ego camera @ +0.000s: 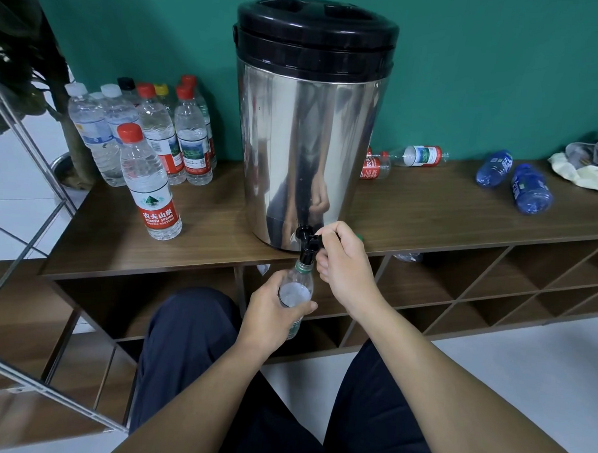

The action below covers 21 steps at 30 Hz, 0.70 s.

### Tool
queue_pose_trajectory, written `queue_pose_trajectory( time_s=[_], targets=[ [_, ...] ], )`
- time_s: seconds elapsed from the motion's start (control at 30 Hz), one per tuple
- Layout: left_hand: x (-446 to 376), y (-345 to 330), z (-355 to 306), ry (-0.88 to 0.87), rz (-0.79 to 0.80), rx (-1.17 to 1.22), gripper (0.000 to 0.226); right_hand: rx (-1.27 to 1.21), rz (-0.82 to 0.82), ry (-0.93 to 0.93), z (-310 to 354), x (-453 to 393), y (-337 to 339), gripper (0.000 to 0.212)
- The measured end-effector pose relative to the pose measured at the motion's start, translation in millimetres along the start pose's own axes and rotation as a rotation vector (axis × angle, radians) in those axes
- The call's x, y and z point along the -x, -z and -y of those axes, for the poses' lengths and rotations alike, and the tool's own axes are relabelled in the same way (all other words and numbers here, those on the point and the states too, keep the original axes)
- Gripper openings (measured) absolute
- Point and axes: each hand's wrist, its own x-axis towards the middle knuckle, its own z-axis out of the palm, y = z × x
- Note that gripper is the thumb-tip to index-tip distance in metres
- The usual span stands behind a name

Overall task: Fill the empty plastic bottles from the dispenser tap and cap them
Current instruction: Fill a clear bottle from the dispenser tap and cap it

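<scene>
A steel dispenser (307,151) with a black lid stands on the wooden shelf top (200,253). Its black tap (307,242) juts over the front edge. My left hand (273,314) grips an uncapped clear bottle (296,291) with a green neck ring, its mouth right under the spout. Water shows inside the bottle. My right hand (344,262) pinches the tap's lever, and something green shows behind its knuckles.
Several capped full bottles (147,141) stand left of the dispenser, one (150,185) nearer the front. Empty bottles lie to the right: red-labelled ones (406,159) and two blue ones (515,181). Cloths (588,163) lie at far right. Open cubbies sit below the shelf top.
</scene>
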Motion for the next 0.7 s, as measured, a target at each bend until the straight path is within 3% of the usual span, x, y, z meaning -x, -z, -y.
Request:
queue_pose_trajectory(
  time_s=[0.7],
  targets=[
    [-1.8,-0.2,2.2,-0.003,0.004,-0.001,0.055,-0.023,-0.002,0.003,-1.7,-1.6,-0.1,0.021]
  ],
)
